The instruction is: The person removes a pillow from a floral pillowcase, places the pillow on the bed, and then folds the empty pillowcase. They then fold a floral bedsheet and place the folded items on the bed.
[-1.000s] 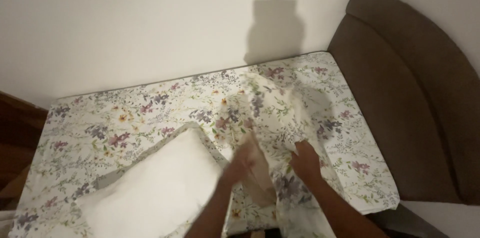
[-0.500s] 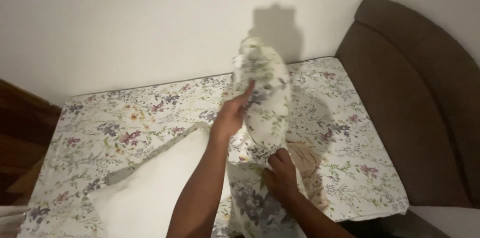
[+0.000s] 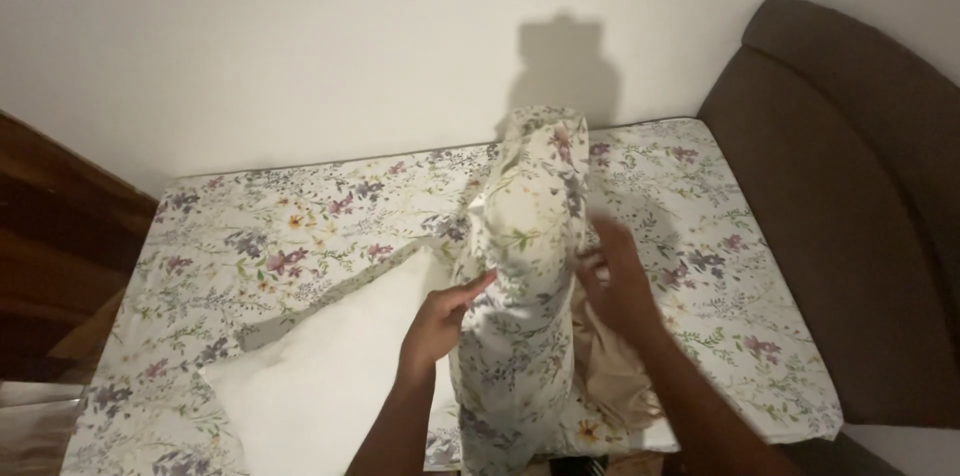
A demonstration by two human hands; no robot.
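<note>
My left hand (image 3: pixel 440 321) and right hand (image 3: pixel 615 281) both grip the pillowcase (image 3: pixel 525 286); I should hold its sides evenly above the bed (image 3: pixel 300 226).

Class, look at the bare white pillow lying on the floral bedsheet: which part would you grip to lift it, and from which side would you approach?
Probably the near corner of the bare white pillow, approached from the bed's near edge. The pillow lies flat and diagonal, with that end toward the left hand, while the upright floral pillowcase, held by both hands, right hand included, blocks its right side.
</note>
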